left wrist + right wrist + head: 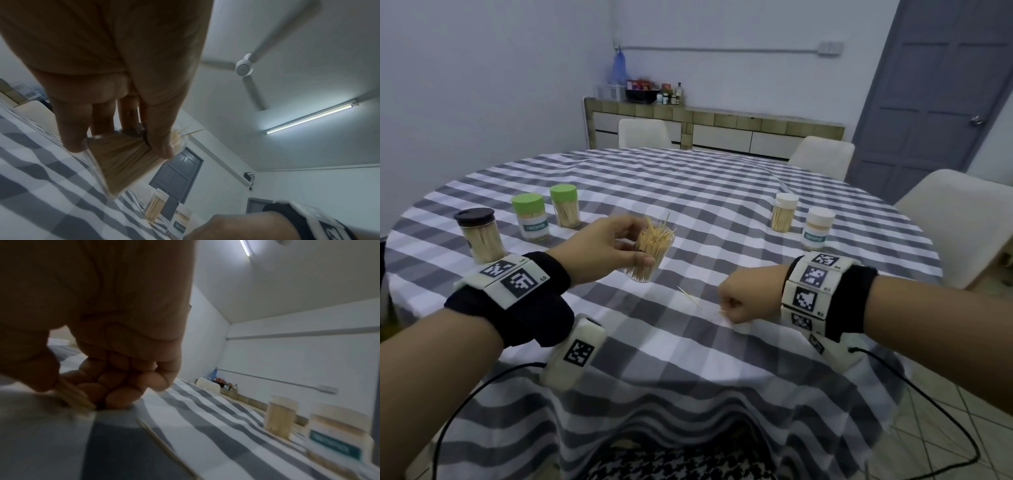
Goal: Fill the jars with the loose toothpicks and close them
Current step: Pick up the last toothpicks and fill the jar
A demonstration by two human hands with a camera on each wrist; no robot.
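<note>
The left hand (pixel 616 240) holds an open clear jar (pixel 649 260) by its side, thumb in front and fingers behind. The jar is tipped a little and is nearly full of toothpicks (pixel 654 236); some stick out past the rim. It looks lifted just off the checked tablecloth (pixel 722 212), though I cannot tell for sure.

The right hand (pixel 743 303) is curled down on the cloth and pinches a few loose toothpicks (pixel 72 395) between thumb and fingertips. One more loose toothpick (pixel 688 296) lies on the cloth between the two hands.

Five shut jars stand farther out: a black-lidded jar (pixel 479 236) and two green-lidded jars (pixel 530 217) to the left, two white-lidded jars (pixel 784 212) to the right.

Toothpicks are very light, thin and stiff, with sharp tips. I think they snap if squeezed hard and roll away easily. It is best to pinch them near the middle, all pointing one way. The jar looks smooth and light, so hold it round the middle and keep the mouth up, or the sticks could spill.
</note>
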